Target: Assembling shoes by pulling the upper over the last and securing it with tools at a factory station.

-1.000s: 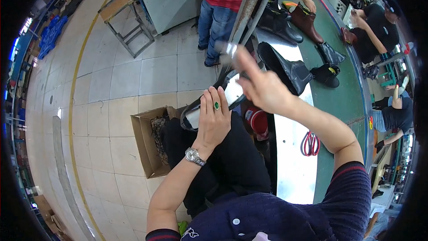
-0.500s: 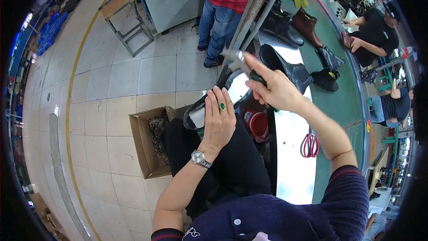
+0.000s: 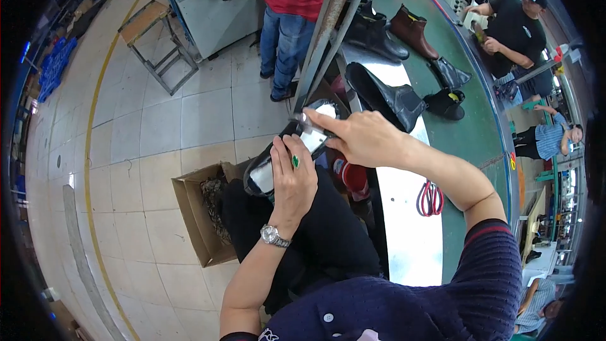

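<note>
A black shoe lies bottom-up over my lap, slanting away to the right, its pale underside framed by a dark edge. Across its middle rests my left hand, gripping it with the fingers close together; a green-stoned ring and a wristwatch are on this hand and wrist. My right hand is closed round a hand tool, seemingly pincers, whose metal head is against the far half of the underside. The tool's handles are mostly hidden in my palm.
An open cardboard box stands left of my knees. Right of me, a bench bears red-handled scissors and several boots, including a black boot. A red bucket sits below it. A metal post rises ahead; co-workers stand beyond.
My right hand has come down and left, bringing the tool's head from above the shoe onto its underside. My left hand keeps its hold. The whole view has shifted slightly.
</note>
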`<action>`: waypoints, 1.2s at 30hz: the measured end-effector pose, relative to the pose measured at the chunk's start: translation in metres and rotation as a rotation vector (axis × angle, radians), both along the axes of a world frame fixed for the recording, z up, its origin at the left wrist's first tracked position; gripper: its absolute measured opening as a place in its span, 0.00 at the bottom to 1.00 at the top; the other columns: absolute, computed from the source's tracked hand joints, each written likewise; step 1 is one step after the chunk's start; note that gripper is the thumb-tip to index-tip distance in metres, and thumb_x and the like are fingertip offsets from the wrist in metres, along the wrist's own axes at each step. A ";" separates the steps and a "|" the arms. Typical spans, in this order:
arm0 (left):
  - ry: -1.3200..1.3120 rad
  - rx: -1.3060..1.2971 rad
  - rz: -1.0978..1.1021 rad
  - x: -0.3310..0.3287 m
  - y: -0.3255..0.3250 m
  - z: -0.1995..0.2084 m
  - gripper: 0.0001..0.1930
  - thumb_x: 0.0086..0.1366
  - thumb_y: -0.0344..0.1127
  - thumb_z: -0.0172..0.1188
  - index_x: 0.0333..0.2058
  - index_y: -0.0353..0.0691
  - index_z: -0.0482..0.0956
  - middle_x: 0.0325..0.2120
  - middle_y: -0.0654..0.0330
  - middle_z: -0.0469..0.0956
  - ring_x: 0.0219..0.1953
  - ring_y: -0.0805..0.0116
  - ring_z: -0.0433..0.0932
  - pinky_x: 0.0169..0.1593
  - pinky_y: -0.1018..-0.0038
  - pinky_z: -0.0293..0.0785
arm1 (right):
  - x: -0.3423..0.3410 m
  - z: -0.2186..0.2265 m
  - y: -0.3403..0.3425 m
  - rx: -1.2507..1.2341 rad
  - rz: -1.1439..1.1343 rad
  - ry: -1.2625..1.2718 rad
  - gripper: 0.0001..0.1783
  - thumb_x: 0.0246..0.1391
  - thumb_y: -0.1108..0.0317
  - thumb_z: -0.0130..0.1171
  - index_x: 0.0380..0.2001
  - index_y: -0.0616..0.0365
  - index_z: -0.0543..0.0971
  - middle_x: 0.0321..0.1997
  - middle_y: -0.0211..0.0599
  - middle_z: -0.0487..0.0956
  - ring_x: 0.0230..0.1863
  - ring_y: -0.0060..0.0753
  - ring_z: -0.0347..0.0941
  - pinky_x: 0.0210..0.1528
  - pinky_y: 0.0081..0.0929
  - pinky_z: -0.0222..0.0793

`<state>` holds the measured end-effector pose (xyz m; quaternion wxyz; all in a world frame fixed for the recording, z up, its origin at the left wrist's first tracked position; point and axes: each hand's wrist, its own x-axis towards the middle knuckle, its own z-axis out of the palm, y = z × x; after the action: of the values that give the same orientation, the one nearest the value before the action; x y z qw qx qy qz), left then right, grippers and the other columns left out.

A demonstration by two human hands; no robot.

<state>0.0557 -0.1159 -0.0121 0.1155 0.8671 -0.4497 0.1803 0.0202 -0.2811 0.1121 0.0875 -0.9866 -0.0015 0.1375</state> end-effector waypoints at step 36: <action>-0.119 0.275 0.137 0.002 0.022 0.027 0.27 0.59 0.33 0.49 0.55 0.18 0.67 0.53 0.30 0.67 0.55 0.40 0.68 0.63 0.54 0.60 | -0.005 -0.026 0.037 0.129 -0.095 -0.143 0.38 0.59 0.67 0.54 0.69 0.49 0.52 0.18 0.52 0.77 0.20 0.53 0.77 0.26 0.46 0.74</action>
<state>0.0580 -0.0937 0.0145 -0.0439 0.8912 -0.4159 0.1756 0.0156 -0.2445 0.0866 0.1571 -0.9852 0.0301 0.0622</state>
